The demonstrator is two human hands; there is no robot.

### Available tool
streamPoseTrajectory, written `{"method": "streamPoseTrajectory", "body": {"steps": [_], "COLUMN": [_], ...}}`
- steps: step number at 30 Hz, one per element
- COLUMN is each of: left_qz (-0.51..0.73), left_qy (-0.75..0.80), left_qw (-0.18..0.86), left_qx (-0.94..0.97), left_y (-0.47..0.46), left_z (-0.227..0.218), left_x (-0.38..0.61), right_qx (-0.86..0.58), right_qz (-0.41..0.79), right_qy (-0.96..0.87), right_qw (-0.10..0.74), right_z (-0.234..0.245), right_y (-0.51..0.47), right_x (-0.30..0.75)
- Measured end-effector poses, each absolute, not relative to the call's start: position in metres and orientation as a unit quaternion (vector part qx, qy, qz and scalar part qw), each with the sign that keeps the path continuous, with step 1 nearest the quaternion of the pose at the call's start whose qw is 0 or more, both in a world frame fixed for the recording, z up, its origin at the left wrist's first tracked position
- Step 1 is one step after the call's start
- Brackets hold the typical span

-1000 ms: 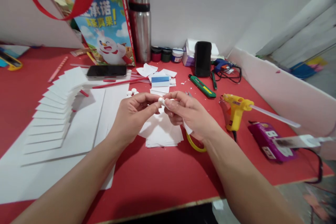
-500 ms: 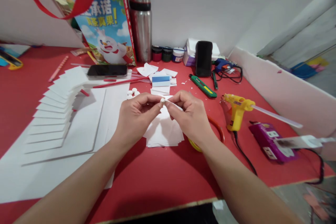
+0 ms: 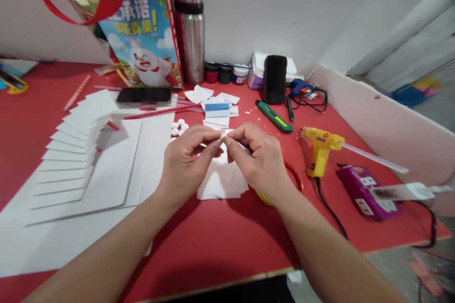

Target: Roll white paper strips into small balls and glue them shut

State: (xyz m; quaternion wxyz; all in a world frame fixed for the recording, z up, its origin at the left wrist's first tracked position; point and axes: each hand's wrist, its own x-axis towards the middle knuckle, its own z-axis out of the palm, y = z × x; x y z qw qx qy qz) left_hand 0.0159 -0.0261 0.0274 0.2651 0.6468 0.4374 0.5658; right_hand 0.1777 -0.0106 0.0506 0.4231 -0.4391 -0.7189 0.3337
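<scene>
Both hands meet above the red table [image 3: 220, 241], pinching one small white paper ball [image 3: 223, 136] between their fingertips. My left hand [image 3: 186, 161] holds it with thumb and forefinger from the left. My right hand [image 3: 259, 158] pinches it from the right, fingers curled. Under the hands lies a stack of white paper squares [image 3: 222, 182]. Several small white balls [image 3: 178, 128] sit just beyond my left hand. A yellow and red ring [image 3: 296, 182] shows partly under my right wrist.
A stepped white foam-board model [image 3: 76, 151] lies at the left. A yellow glue gun [image 3: 320, 149], purple power strip [image 3: 366, 191], green utility knife [image 3: 274, 116], phone [image 3: 144, 95], steel flask [image 3: 188, 31], paint jars [image 3: 225, 73] and printed bag [image 3: 142, 33] ring the hands.
The hands have drawn closer together around the small white ball, and my right hand has shifted slightly, uncovering part of the ring. Little else has moved.
</scene>
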Motion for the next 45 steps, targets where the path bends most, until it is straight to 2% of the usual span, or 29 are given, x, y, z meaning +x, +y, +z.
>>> {"method": "streamPoseTrajectory", "body": {"steps": [2, 6, 11, 14, 18, 22, 25, 28, 31, 38, 41, 45], "left_qz": [0.537, 0.498, 0.519, 0.533, 0.542, 0.542, 0.536, 0.535, 0.545, 0.556, 0.531, 0.522], "left_qy": [0.424, 0.411, 0.442, 0.455, 0.469, 0.471, 0.455, 0.43, 0.431, 0.41, 0.395, 0.378], "left_qw": [0.361, 0.387, 0.309, 0.301, 0.278, 0.163, 0.077, 0.064, 0.13, 0.448, 0.481, 0.445], "left_qx": [0.633, 0.658, 0.663, 0.646, 0.64, 0.677, 0.707, 0.724, 0.708, 0.568, 0.575, 0.622], "left_y": [-0.023, -0.019, -0.023, -0.025, -0.027, -0.03, -0.03, -0.03, -0.029, -0.02, -0.017, -0.017], "left_z": [0.029, 0.033, 0.033, 0.032, 0.031, 0.031, 0.028, 0.026, 0.028, 0.031, 0.03, 0.03], "left_x": [0.01, 0.001, 0.004, 0.006, 0.009, 0.013, 0.016, 0.016, 0.013, 0.003, 0.001, 0.001], "right_qx": [-0.429, -0.412, -0.41, -0.422, -0.417, -0.418, -0.416, -0.411, -0.414, -0.382, -0.371, -0.363], "right_qz": [0.357, 0.377, 0.444, 0.483, 0.421, 0.344, 0.335, 0.352, 0.356, 0.393, 0.398, 0.417], "right_qy": [-0.722, -0.732, -0.682, -0.639, -0.67, -0.696, -0.698, -0.688, -0.683, -0.704, -0.711, -0.703], "right_qw": [0.408, 0.39, 0.412, 0.425, 0.447, 0.472, 0.477, 0.484, 0.485, 0.451, 0.446, 0.447], "right_z": [0.053, 0.056, 0.053, 0.052, 0.05, 0.05, 0.05, 0.049, 0.048, 0.05, 0.052, 0.051], "right_y": [-0.008, -0.006, -0.004, -0.003, -0.006, -0.012, -0.015, -0.014, -0.013, -0.007, -0.006, -0.004], "right_x": [0.181, 0.184, 0.182, 0.18, 0.177, 0.173, 0.172, 0.173, 0.175, 0.182, 0.184, 0.184]}}
